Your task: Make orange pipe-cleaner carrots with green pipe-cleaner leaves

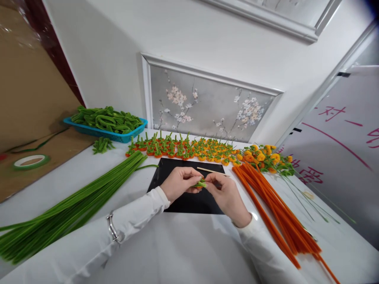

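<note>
Over a black mat (pixel 186 203), my left hand (pixel 182 182) and my right hand (pixel 223 194) meet, both closed on a small orange and green pipe-cleaner flower (pixel 201 184). Its green piece shows between the fingertips; most of the orange part is hidden by the fingers. A thin wooden stick (pixel 211 171) lies on the mat just beyond my hands. Behind the mat stand rows of finished-looking orange flowers with green stems (pixel 171 148) and yellow flowers with green tops (pixel 211 152).
Green pipe cleaners (pixel 97 193) lie in a bundle at left, orange pipe cleaners (pixel 275 209) at right. A blue tray (pixel 118 137) holds green pieces, with a small green pile (pixel 102 145) before it. Green tape (pixel 31 161) rests on cardboard. Yellow flowers on long stems (pixel 266 157) lie back right.
</note>
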A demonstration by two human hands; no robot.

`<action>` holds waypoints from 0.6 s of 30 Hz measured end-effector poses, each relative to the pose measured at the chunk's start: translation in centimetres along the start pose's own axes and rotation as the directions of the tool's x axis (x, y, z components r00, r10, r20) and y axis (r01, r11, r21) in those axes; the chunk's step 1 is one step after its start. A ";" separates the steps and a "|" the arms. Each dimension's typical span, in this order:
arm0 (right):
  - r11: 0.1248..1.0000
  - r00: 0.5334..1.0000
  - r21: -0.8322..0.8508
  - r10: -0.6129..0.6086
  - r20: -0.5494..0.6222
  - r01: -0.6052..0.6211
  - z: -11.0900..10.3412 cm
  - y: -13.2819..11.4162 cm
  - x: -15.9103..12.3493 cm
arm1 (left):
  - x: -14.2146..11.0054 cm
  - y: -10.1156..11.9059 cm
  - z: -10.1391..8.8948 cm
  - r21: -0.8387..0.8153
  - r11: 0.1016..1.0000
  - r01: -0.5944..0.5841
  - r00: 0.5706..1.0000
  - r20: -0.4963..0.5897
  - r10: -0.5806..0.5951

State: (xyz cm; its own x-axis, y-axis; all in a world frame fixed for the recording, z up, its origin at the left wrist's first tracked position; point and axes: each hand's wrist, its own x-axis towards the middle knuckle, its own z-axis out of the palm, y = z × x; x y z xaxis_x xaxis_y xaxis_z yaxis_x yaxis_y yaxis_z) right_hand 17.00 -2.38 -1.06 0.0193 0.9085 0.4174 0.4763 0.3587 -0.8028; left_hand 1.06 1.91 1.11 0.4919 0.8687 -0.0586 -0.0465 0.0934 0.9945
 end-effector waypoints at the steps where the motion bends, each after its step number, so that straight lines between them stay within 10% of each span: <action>1: 1.000 1.000 -0.014 -0.015 -0.003 0.015 0.0 -0.1 -0.1 | 0.0 0.0 0.0 -0.003 1.000 0.001 1.000 -0.003 -0.002; 9: 0.883 0.940 -0.347 -0.342 -0.011 0.317 0.0 -0.9 -0.7 | -0.2 0.1 0.1 -0.041 0.998 0.040 0.999 0.007 -0.039; 15: 0.495 0.711 -0.536 -0.616 0.339 0.684 -1.7 -0.9 -0.2 | -0.1 0.2 -0.3 -0.115 0.973 0.201 0.978 0.087 -0.192; 18: 0.560 0.720 -0.468 -0.623 0.307 0.684 -2.3 -0.5 0.1 | -0.1 0.2 -0.4 -0.116 0.978 0.171 0.981 0.114 -0.158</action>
State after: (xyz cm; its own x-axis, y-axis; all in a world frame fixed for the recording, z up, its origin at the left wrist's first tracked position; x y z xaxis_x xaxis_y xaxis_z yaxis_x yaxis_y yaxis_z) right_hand 18.74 -2.97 0.39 -0.5525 0.4958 0.6700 0.6910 0.7219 0.0355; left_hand 0.65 2.08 1.23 0.5890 0.7816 -0.2051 -0.0618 0.2967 0.9530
